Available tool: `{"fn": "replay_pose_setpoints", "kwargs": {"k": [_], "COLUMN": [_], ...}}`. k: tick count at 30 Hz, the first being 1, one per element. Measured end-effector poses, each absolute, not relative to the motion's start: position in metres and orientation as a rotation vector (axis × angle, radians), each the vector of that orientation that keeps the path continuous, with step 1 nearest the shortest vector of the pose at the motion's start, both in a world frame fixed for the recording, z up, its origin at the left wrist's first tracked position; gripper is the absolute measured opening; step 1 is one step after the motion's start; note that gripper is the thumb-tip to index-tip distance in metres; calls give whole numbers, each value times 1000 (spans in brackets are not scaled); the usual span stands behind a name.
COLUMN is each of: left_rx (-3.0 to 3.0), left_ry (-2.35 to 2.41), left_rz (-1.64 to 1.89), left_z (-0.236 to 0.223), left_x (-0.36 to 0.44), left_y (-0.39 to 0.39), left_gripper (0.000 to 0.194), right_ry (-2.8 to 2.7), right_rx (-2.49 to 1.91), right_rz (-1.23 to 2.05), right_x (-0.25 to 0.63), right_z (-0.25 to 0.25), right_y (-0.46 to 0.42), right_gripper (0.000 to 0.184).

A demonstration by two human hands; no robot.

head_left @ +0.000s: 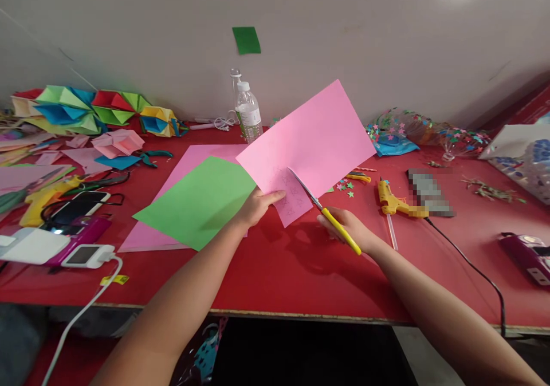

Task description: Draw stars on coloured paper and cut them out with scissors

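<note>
On and above one red tabletop (301, 283) — one pink paper sheet (315, 140), pinched by the left hand (256, 205), thumb in front; one green sheet (200, 200) to its left; one pair of yellow-handled scissors (330, 217) — blade over the pink, right hand (356, 227) curled round the handles.

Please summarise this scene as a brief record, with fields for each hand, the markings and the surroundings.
Left hand: holds the pink sheet near its lower end
Right hand: holds yellow-handled scissors, blades against the sheet
Markings: small star-like outlines on the sheet's lower part
To the left: green paper lying over pink paper
To the right: yellow glue gun
Surface: red tabletop
</note>
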State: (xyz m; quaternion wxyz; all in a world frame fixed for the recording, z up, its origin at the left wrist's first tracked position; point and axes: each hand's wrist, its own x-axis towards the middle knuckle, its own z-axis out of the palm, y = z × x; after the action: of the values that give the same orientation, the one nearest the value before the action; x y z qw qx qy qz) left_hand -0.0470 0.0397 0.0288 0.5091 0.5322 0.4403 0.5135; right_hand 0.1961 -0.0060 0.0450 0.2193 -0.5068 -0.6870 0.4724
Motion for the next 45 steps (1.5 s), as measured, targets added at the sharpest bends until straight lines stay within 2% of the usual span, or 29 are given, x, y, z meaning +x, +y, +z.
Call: {"fn": "replay_pose_setpoints", "kwargs": {"k": [8,19,24,32,37,40,43,45], "left_rx": [1227,1091,1015,1022,1091,1102,1058,1031], "left_ry": [983,910,906,915,932,940,956,994], "left_rz": [1218,1112,1096,1022,1000,1120,1352,1469], "left_z": [17,23,29,28,29,30,32,34], "left_x": [-44,-37,-37,-33,-38,-43,-50,-53], "left_y": [42,31,28,25,24,31,43,49], "left_gripper": [39,36,33,26,23,24,40,40], "right_ry": [-1816,-1738,-1718,-1739,-1770,-1857,-1999,-2045], "right_rx": [-1425,-1353,-1304,-1281,-1381,-1404,-1435,-1427], "right_rz": [1321,1412,1546,1468,1445,1345,1154,1099], "right_x": [193,192,195,193,193,196,198,198], "right_z": [39,44,46,41,47,47,44,42], "right_y": [-7,-10,-9,-8,-10,-6,-1,0], "right_gripper": [52,48,39,33,20,20,24,26]}}
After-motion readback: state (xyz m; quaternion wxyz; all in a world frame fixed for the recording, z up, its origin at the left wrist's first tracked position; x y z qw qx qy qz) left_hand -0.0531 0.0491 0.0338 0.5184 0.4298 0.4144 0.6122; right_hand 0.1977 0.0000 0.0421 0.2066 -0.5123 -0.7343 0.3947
